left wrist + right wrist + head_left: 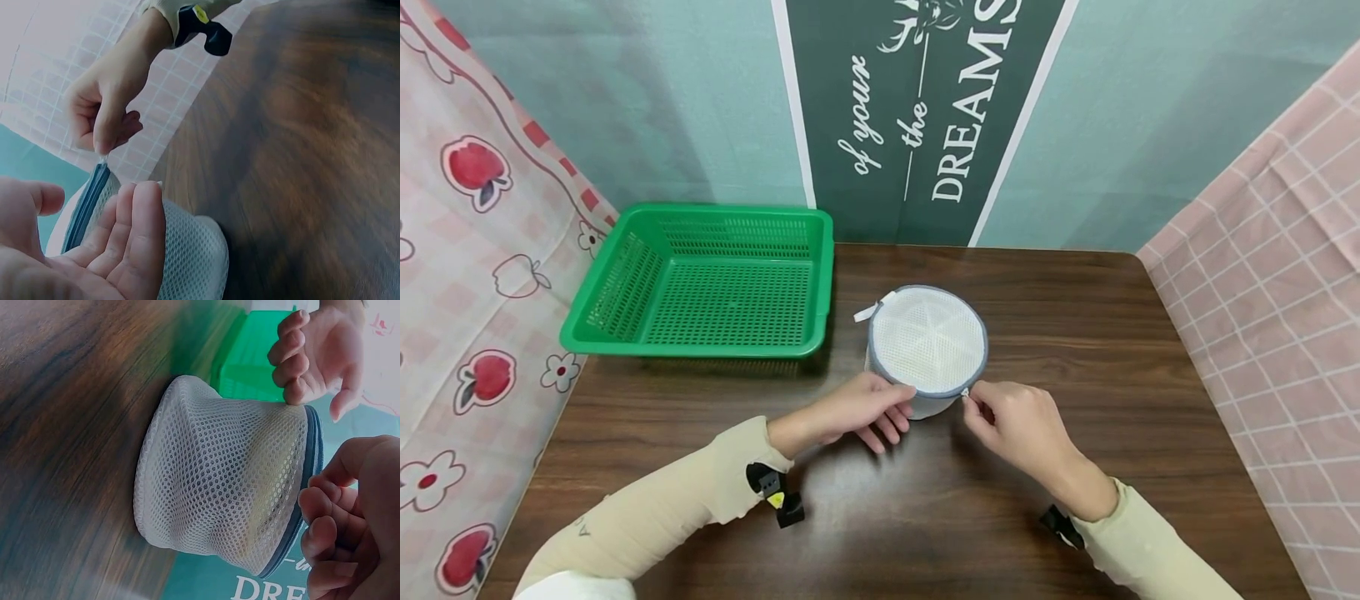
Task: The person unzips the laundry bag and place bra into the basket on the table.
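A round white mesh laundry bag (929,340) with a grey-blue zipper (86,209) around its top stands upright on the table. My right hand (1021,423) pinches the small zipper pull (966,392) at the near right of the rim. On the near left side, my left hand (867,406) has its thumb at the rim and its fingers loosely extended beside the mesh wall. In the right wrist view, a yellowish patch shows on the bag's mesh side (212,469); what causes it is unclear. A white tab (865,313) sticks out at the rim's far left.
A green plastic basket (824,287) stands at the back left of the dark wood table (1075,317). A blue-green cloth (700,108) hangs behind. Patterned cloths flank the table, with apples (475,167) on the left and pink checks (1285,275) on the right.
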A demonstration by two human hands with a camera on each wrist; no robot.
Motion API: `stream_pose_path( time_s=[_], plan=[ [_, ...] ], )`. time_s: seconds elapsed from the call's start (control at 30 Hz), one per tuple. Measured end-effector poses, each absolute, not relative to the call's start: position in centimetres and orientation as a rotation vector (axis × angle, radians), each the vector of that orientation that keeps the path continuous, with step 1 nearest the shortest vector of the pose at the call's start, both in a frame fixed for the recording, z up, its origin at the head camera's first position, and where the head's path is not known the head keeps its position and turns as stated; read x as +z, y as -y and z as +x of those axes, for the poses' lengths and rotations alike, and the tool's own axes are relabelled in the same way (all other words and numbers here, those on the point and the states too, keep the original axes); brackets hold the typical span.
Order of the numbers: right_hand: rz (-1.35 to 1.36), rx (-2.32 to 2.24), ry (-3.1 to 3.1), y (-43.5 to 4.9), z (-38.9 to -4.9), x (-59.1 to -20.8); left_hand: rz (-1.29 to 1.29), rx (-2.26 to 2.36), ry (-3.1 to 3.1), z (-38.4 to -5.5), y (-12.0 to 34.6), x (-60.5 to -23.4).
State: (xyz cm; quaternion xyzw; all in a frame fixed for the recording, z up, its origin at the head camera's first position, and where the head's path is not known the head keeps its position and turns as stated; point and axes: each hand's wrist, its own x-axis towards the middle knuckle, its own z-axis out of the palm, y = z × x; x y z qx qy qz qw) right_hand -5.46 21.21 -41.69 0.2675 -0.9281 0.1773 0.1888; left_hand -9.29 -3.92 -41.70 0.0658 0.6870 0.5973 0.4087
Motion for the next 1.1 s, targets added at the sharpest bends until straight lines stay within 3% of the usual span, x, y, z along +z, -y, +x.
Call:
stream_pose_path(
  time_s=[1.1],
  plan=[
    [1.028, 0.520, 2.526, -20.1, -5.7, -42.1, 0.089, 1.668, -1.599, -8.9, 2.1, -41.9]
  ],
)
